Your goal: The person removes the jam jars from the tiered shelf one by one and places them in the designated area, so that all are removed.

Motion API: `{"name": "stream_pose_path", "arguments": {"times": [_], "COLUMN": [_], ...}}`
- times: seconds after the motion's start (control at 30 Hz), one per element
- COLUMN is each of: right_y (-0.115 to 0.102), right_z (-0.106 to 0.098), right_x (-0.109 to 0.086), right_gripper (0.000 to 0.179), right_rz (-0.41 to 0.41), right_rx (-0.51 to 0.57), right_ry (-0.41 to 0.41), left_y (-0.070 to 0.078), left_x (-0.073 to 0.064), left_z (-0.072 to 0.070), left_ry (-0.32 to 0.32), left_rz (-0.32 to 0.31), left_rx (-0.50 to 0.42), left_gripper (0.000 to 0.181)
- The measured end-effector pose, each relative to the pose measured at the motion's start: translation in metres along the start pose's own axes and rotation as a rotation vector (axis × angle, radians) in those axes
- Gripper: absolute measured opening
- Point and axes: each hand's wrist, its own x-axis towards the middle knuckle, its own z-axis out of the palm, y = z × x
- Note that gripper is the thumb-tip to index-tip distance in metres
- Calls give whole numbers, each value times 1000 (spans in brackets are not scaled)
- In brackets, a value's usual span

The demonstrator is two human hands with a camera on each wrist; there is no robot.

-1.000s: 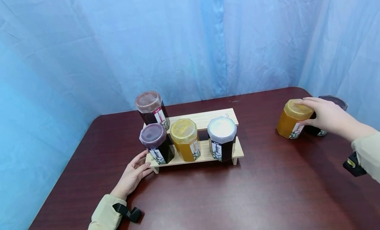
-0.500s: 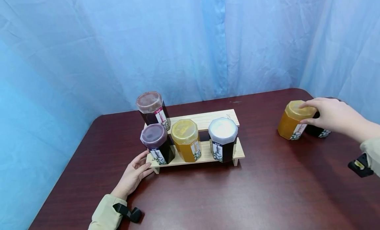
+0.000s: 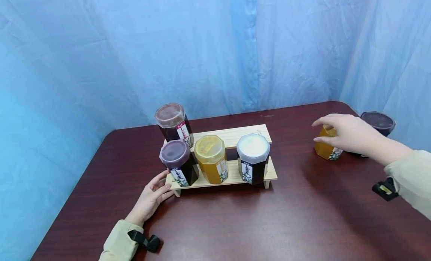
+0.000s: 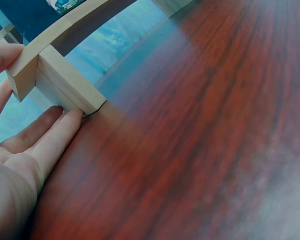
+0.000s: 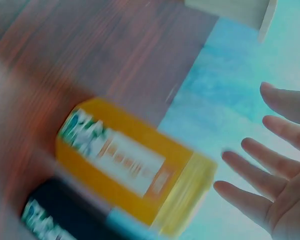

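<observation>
My left hand point(image 3: 150, 199) holds the left end of a two-tier wooden rack point(image 3: 222, 180). In the left wrist view, its thumb lies at the corner of the board point(image 4: 27, 70) and other fingertips touch the leg point(image 4: 70, 80). On the lower tier stand a purple-lidded dark jar point(image 3: 183, 175), a yellow jar point(image 3: 211, 160) and a white-lidded dark jar point(image 3: 252, 160). A brown-lidded dark jar point(image 3: 173, 124) stands at the upper tier's left end. My right hand point(image 3: 353, 133), fingers spread and holding nothing, is near another yellow jar point(image 5: 125, 160), apart from its lid in the right wrist view.
Behind the right hand, a dark-lidded jar point(image 3: 378, 120) stands beside the yellow one on the dark red wooden table point(image 3: 269, 223). A blue curtain point(image 3: 215, 55) hangs along the table's back and left sides.
The right hand has drawn off the yellow jar's lid and moved left across it; that jar stays in place. The left hand and the rack have held still.
</observation>
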Motion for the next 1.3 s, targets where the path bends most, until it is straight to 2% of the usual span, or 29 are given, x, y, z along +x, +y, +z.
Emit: {"name": "stream_pose_path", "arguments": {"times": [0.23,0.47,0.57,0.73,0.87,1.03,1.13,1.3], "right_y": [-38,-77,-97,-131,-156,-184,-200,-230], "right_z": [-4,-18,-25,-34,-34,-31,-23,-2], "right_x": [17,34,41,58,75,94,104,114], "right_gripper": [40,43,49,71,85,93,93,89], "right_rz": [-40,-62,-41,20,6,-2,-7,-37], "right_rx": [23,267,408,562,615,699,735,727], "right_ry": [58,198,212,128,27,-65,-57,51], "left_y": [2,2,1,1,1,1,1,0], "left_x": [3,5,4,4,4,5,6,9], "left_z": [3,7,7,5,4,5,5,5], "left_ry": [-8,0,-3,-11,-10,1,-1,-16], "left_rz": [3,-17,-19,-3,0,-5,-7,-16], "left_rx": [-4,3,10,18,18,24,21,13], "left_gripper": [42,41,41,41,41,42,42,41]}}
